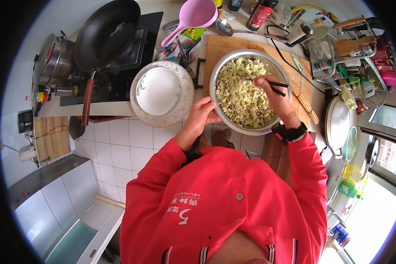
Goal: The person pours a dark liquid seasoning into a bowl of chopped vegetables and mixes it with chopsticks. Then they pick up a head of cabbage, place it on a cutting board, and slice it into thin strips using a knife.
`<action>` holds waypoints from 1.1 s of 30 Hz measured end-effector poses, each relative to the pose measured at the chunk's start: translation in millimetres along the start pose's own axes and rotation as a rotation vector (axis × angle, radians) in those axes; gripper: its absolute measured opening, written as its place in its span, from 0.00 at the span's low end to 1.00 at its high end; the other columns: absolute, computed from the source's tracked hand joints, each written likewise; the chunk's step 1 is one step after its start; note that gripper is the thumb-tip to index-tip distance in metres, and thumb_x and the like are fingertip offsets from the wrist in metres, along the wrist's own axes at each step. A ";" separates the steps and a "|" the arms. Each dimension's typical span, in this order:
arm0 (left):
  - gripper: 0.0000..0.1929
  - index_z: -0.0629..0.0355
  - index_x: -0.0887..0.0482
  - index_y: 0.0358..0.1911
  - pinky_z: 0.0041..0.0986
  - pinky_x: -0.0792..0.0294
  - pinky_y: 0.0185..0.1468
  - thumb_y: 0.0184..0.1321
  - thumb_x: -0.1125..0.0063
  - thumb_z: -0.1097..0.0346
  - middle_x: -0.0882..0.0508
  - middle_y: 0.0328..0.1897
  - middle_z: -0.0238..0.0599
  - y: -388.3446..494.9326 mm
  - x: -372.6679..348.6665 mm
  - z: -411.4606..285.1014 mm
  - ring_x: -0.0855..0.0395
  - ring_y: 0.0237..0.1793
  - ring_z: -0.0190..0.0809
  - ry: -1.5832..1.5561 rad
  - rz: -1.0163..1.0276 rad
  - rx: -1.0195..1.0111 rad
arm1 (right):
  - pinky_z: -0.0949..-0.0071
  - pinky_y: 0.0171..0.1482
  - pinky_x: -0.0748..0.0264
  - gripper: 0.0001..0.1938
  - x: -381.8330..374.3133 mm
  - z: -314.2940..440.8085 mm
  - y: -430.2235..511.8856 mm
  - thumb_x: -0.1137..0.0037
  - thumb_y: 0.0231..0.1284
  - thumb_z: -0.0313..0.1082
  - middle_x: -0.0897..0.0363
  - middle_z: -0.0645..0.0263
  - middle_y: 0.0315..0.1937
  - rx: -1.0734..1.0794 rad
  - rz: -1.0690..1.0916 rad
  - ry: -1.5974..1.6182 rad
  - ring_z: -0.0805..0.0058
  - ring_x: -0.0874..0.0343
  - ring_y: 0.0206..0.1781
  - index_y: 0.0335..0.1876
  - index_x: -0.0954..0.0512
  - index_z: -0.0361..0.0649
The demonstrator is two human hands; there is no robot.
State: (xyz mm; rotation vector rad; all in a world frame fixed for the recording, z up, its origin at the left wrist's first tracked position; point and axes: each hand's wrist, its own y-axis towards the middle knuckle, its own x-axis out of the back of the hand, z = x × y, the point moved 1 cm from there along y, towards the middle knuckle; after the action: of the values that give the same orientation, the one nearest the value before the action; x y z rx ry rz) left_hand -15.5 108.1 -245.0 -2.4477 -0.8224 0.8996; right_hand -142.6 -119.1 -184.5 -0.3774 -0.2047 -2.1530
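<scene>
A large stainless steel bowl (230,127) sits on a wooden cutting board (214,49), filled with a pale green and whitish chopped mixture (246,99). My left hand (203,114) grips the bowl's rim at its near left side. In my right hand (274,95) is a pair of dark chopsticks (279,84), reaching into the mixture; their tips are blurred among the food. Left of the bowl stands a white bowl (159,91) on a patterned plate (139,110).
At the left, a black wok (107,36) and a steel pot (54,59) stand on the stove (153,36). Behind lie a pink ladle (196,15), a steel spoon (225,28) and a sauce bottle (260,15). Bamboo sticks (305,105) lie right of the bowl, near a spice rack (349,59) and a lidded pan (338,120).
</scene>
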 end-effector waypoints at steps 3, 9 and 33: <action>0.13 0.59 0.21 0.51 0.25 0.19 0.37 0.69 0.50 0.61 0.16 0.43 0.33 0.5 -0.6 -0.1 0.14 0.38 0.34 0.003 -0.018 -0.001 | 0.80 0.42 0.25 0.11 19.4 14.7 -19.0 0.44 0.67 0.33 0.18 0.64 0.32 -0.204 0.090 0.130 0.79 0.21 0.38 0.43 0.19 0.31; 0.14 0.59 0.22 0.53 0.26 0.19 0.37 0.69 0.50 0.61 0.16 0.43 0.33 1.8 1.1 1.5 0.15 0.38 0.34 -0.011 0.003 0.003 | 0.79 0.41 0.24 0.11 35.8 59.1 -64.1 0.46 0.69 0.33 0.18 0.65 0.33 -0.186 0.013 0.054 0.79 0.21 0.36 0.45 0.19 0.32; 0.12 0.56 0.21 0.51 0.28 0.20 0.41 0.69 0.49 0.61 0.16 0.45 0.31 4.2 6.0 6.1 0.16 0.41 0.32 0.009 0.035 -0.007 | 0.75 0.43 0.19 0.16 29.2 -23.7 -34.9 0.50 0.72 0.39 0.17 0.59 0.38 -0.262 -0.472 0.222 0.70 0.16 0.37 0.47 0.21 0.30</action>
State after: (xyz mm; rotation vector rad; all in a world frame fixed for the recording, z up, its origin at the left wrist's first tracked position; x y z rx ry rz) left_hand -14.4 109.9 -254.3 -2.4770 -0.7829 0.8994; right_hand -191.5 -128.4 -197.0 -0.2503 0.1306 -2.6780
